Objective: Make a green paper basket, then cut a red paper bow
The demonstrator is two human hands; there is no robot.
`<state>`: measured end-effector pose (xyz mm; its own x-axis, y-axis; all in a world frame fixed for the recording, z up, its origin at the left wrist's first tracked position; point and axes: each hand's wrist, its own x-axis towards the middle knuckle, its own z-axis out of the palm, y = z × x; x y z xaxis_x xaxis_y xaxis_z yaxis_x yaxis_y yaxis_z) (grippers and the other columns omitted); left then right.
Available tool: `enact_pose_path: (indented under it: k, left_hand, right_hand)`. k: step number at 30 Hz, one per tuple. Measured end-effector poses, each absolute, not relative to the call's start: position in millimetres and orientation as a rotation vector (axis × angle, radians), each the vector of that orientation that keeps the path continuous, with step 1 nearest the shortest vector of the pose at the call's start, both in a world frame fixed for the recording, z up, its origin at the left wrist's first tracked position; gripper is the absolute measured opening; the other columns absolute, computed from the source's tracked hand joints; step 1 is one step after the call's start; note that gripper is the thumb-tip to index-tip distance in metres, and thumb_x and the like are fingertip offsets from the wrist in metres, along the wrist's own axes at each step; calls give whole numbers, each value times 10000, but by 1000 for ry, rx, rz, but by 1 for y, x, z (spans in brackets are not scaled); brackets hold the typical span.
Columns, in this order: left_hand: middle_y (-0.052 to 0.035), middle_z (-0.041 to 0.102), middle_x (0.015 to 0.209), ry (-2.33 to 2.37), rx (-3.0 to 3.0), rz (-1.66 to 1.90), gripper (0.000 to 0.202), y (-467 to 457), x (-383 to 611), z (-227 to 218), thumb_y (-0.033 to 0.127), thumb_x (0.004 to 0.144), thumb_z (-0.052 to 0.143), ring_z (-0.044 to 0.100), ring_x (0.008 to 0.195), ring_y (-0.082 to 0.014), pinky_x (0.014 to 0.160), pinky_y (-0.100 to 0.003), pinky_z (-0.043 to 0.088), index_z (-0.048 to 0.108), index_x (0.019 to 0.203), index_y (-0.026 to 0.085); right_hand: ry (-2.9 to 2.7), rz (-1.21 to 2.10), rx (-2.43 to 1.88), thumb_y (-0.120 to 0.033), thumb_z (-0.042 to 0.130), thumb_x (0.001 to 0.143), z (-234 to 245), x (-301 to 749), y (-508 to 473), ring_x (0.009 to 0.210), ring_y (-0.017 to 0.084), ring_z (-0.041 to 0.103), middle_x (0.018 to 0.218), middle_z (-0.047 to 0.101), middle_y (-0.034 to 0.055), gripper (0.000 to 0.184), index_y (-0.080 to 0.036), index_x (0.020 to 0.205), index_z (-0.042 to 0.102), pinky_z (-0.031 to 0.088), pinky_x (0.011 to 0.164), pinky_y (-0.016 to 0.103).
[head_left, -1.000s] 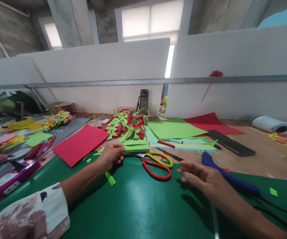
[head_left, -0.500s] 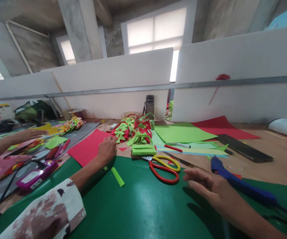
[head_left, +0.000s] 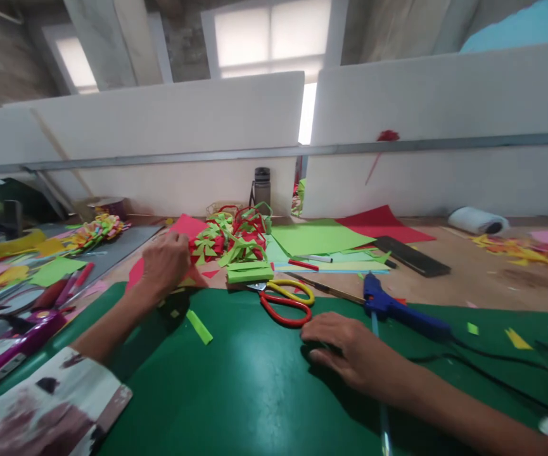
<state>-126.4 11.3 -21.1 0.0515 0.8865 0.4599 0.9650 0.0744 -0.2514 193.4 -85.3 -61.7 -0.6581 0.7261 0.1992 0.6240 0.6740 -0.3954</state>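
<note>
Mat [head_left: 245,392] lies bare at six o'clock, left grip [head_left: 165,263] over one red sheet [head_left: 189,225], closure unclear, right grip [head_left: 344,347] parted beside two scissor handles [head_left: 283,297].

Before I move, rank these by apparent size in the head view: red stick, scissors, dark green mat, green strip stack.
1. dark green mat
2. scissors, visible part
3. green strip stack
4. red stick

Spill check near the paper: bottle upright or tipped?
Upright: the bottle stands in front of the white panel, its dark cap on top.

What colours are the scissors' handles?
There is a red handle and a yellow handle, seen best in the head view.
</note>
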Motion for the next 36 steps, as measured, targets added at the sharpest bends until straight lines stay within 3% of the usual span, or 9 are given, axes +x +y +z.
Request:
enact_pose_path:
  k: [7,14,18,22,26,29,32,34,36]
  left_hand:
    - [-66,561,691,-1155,-2098,-329,229,-52,-60,-31,72,833,399,525,676,-222,582,-324,322,577,733,176]
    - [-66,562,696,-853,-2407,-294,186,-101,-29,-51,34,779,432,475,604,-206,529,-315,315,548,765,179]
    - [-77,575,712,-765,-2642,-130,130,-123,-13,-65,60,769,478,495,601,-207,502,-303,320,550,813,159]
    - [-81,589,744,-713,-2742,-47,108,-130,-5,-67,96,773,512,522,613,-223,499,-310,344,555,859,145]
    - [-92,600,778,-704,-2776,14,137,-132,0,-59,113,771,520,530,640,-225,520,-314,375,564,897,141]
    - [-106,605,784,-652,-2842,36,154,-137,5,-54,162,773,535,528,628,-224,503,-316,379,569,921,135]
    - [-112,608,773,-634,-2892,38,176,-142,10,-53,184,762,548,530,605,-226,474,-314,372,565,928,128]
    - [-110,605,760,-671,-2909,32,145,-144,11,-55,163,758,542,532,597,-227,461,-309,366,555,899,132]
    - [-100,596,750,-720,-2929,2,97,-144,8,-61,139,777,515,532,608,-217,479,-301,378,535,872,145]
  right_hand:
    - [-2676,365,-1032,-147,553,823,-55,188,-87,964,215,578,1026,661,90,216,-180,1029,613,397,859,343]
    - [-2687,226,-1126,-151,573,790,-58,181,-63,1015,216,547,1064,631,96,280,-170,1068,596,408,852,314]
    - [-2681,134,-1330,-151,509,837,-58,187,-65,902,205,583,960,645,99,170,-158,932,649,418,759,292]
    - [-2717,64,-1538,-264,484,884,-50,203,-80,732,203,612,744,661,92,274,-154,710,665,383,608,271]
    - [-2734,9,-1751,-364,559,831,-38,226,-83,604,219,627,611,667,85,326,-175,584,659,329,507,267]
    - [-2700,-66,-1907,-314,613,781,-32,243,-76,610,272,646,583,671,116,282,-161,550,660,351,511,286]
    - [-2681,-112,-1919,-253,596,793,-30,248,-73,701,303,662,674,696,132,209,-150,635,685,414,583,330]
    - [-2710,-98,-1822,-220,603,793,-32,246,-77,854,284,652,867,711,112,116,-176,840,699,447,696,342]
    - [-2753,-34,-1608,-167,655,741,-34,241,-85,1056,262,580,1135,644,95,368,-211,1105,621,436,838,339]
